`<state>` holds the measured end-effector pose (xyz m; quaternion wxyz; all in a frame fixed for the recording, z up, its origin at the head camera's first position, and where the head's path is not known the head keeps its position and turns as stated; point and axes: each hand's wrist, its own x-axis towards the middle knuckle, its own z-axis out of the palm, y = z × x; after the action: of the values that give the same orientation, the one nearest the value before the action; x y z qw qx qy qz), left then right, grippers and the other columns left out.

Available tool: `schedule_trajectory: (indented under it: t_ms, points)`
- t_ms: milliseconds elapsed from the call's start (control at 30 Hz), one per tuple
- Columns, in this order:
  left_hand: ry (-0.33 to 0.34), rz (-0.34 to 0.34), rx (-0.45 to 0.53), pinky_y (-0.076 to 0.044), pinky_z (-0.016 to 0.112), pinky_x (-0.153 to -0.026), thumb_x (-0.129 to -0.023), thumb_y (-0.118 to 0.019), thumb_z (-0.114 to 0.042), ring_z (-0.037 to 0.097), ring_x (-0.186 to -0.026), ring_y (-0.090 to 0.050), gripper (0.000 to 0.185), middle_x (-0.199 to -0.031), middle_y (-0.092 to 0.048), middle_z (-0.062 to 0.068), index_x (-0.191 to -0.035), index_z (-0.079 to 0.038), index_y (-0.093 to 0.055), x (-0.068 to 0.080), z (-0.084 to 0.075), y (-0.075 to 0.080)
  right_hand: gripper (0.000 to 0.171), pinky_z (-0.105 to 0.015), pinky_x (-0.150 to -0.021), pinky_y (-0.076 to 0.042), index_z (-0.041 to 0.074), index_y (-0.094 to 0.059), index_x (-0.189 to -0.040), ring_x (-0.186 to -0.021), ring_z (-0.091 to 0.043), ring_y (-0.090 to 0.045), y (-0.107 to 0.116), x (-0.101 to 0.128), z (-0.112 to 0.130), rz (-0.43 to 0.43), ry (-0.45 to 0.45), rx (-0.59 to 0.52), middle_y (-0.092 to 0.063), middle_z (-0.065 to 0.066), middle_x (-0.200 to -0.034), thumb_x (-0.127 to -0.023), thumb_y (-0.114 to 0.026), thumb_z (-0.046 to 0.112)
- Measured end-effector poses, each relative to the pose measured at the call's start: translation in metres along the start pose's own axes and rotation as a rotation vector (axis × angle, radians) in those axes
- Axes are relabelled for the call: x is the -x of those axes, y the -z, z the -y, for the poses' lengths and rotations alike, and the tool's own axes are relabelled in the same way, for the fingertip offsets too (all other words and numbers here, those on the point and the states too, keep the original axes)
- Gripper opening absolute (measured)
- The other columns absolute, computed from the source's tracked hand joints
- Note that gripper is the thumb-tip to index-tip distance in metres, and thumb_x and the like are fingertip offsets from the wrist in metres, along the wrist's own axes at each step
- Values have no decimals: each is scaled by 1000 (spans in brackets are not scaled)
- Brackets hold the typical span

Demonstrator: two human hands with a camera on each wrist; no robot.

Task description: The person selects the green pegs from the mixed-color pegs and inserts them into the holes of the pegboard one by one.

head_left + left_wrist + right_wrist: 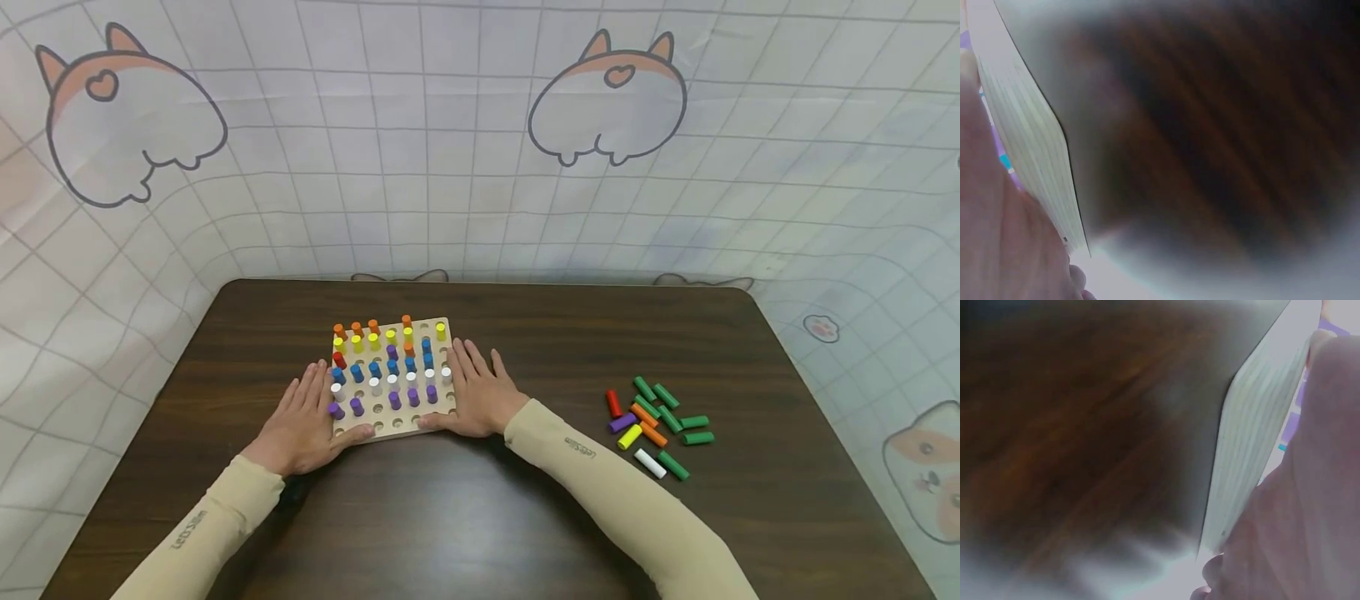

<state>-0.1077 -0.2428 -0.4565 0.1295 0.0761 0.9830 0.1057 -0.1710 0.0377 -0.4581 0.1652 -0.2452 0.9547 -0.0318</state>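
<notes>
A pale wooden pegboard [387, 427] lies slightly turned on the table, left of centre. Rows of orange, yellow, blue, white and purple pegs [413, 397] stand in it, with one red peg [339, 360] at the left; some holes are bare. My left hand [303, 425] lies along the board's left side, fingers straight, thumb at the near edge. Along the right side lies my right hand [480, 396], fingers straight too, its thumb at the near right corner. Both wrist views show the board's layered side edge [1029, 125] close to each hand.
On the dark brown table [465, 517], right of my right forearm, several green pegs [670, 419] lie loose. Among them are a red peg [614, 404], a purple peg [622, 422], a yellow peg [630, 437], orange pegs [653, 433] and a white peg [649, 463]. Patterned cloth [480, 200] hangs behind.
</notes>
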Motion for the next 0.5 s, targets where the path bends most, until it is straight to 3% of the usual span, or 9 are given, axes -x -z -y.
schedule_trajectory:
  t_ms: [500]
  points:
    - [-87, -37, -24, -11, 60, -130, -91, -56, -72, 48, -160, -12, 116, -172, -11, 29, -161, 10, -14, -8, -40, -9, 119, -55, -133, -11, 9, -6, -167, -166, -27, -3, -7, 41, -29, -6, -74, 6, 0, -10, -177, -87, -38, 91]
